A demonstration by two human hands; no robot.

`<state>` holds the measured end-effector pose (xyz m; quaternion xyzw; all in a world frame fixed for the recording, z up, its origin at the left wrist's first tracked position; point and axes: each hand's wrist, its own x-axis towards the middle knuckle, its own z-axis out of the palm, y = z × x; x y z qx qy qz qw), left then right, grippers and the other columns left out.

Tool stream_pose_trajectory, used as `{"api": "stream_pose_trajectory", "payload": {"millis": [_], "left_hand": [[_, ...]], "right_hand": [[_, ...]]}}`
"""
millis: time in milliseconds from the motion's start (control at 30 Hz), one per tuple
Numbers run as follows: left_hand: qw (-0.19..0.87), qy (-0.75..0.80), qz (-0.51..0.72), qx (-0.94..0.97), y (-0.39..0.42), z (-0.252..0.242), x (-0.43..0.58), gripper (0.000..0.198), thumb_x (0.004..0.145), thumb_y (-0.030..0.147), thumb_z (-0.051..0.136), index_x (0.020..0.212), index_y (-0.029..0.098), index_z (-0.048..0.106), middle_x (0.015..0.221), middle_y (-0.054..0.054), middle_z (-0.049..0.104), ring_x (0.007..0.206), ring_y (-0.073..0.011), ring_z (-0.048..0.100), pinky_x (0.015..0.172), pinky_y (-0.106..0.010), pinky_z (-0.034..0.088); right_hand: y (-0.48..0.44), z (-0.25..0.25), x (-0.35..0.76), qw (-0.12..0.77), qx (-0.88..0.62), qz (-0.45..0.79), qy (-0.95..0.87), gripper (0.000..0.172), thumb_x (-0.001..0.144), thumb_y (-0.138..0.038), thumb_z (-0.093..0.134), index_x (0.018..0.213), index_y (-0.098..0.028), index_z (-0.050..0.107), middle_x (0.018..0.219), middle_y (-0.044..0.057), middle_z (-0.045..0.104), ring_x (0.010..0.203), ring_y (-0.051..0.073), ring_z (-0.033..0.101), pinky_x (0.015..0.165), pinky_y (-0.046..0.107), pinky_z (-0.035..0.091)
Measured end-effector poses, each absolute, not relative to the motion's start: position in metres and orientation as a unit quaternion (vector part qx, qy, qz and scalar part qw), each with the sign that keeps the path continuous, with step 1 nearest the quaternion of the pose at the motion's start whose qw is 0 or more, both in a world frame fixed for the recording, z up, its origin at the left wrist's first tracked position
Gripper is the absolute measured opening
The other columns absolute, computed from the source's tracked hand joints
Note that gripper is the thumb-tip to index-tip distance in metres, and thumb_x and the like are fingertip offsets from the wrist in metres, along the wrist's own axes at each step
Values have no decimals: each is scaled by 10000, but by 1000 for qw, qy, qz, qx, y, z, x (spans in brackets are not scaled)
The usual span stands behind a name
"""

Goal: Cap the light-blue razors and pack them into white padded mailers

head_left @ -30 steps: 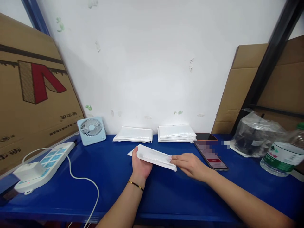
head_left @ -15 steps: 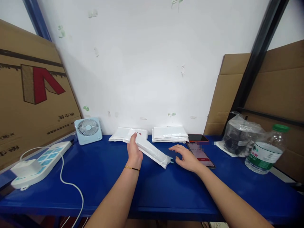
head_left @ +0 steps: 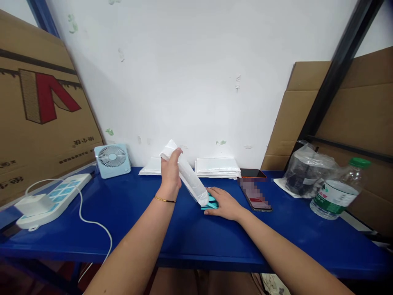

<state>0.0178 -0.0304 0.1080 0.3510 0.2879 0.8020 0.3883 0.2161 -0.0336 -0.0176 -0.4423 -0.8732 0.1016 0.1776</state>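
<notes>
Beyond both your hands stands the white wall [head_left: 184, 73], and below them spreads the blue counter [head_left: 190, 241]. Well to the left of your left grip [head_left: 170, 174] leans a printed cardboard box [head_left: 52, 135]; far to the right of your right grip [head_left: 225, 203], a plain cardboard sheet [head_left: 294, 106] rests by the wall. Left of your left grip lies a white power strip [head_left: 66, 194], with a pale blue fan [head_left: 113, 162] behind it. Well to your right grip's right you have a green-capped bottle [head_left: 336, 196] and, just beside it, a dark item in a clear bag [head_left: 310, 172]. Two stacks of white packets lie beyond your grips: the left stack [head_left: 150, 167] partly hidden by your left grip, the right stack [head_left: 217, 168] behind your right. Your left grip is pinching a white envelope [head_left: 193, 184], tilted, its lower end down beside your right grip. Two phones, the nearer one [head_left: 256, 196] and the farther one [head_left: 253, 173], lie right of that hand. Smallest are the turquoise pieces [head_left: 211, 200] at the envelope's lower end; your right fingers curl over them, but you cannot tell whether they pinch.
</notes>
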Motion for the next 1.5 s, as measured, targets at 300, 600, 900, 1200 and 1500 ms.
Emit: {"api": "stream_pose_trajectory", "payload": {"millis": [300, 600, 900, 1200, 1500], "left_hand": [[341, 282, 771, 458, -44, 146, 9, 386, 624, 348, 670, 931, 140, 564, 851, -31, 583, 841, -182, 576, 745, -290, 449], [285, 292, 737, 539, -52, 176, -1, 427, 670, 426, 618, 989, 161, 519, 976, -43, 562, 955, -211, 550, 826, -335, 444], [170, 277, 711, 624, -56, 196, -5, 426, 738, 484, 544, 1048, 200, 478, 1009, -37, 546, 1006, -223, 528, 873, -366, 418], [-78, 461, 424, 775, -10, 100, -5, 549, 708, 377, 576, 1206, 205, 421, 1174, -79, 517, 1109, -248, 456, 947, -388, 340], [-11, 529, 174, 831, 10, 16, -25, 580, 689, 548, 543, 1182, 248, 491, 1215, -70, 492, 1148, -260, 410, 981, -423, 260]], "right_hand": [[-34, -18, 208, 149, -460, 47, -874, 699, 759, -674, 382, 1341, -293, 328, 1371, 74, 365, 1270, 281, 286, 1026, 452, 223], [-36, -17, 208, 118, -468, 52, -875, 694, 765, -702, 303, 1348, -324, 308, 1409, 38, 310, 1301, 270, 222, 1050, 441, 171], [-34, -18, 209, 111, -465, 60, -876, 679, 777, -691, 296, 1352, -332, 298, 1420, 22, 286, 1306, 280, 204, 1055, 434, 153], [-44, -15, 205, 174, -454, 76, -870, 615, 826, -615, 314, 1343, -284, 331, 1379, 56, 357, 1274, 264, 278, 1032, 410, 228], [-19, -3, 247, 320, -516, 70, -791, 261, 857, -335, 405, 952, -229, 623, 1039, 64, 561, 1002, 211, 496, 867, 346, 388]]}}
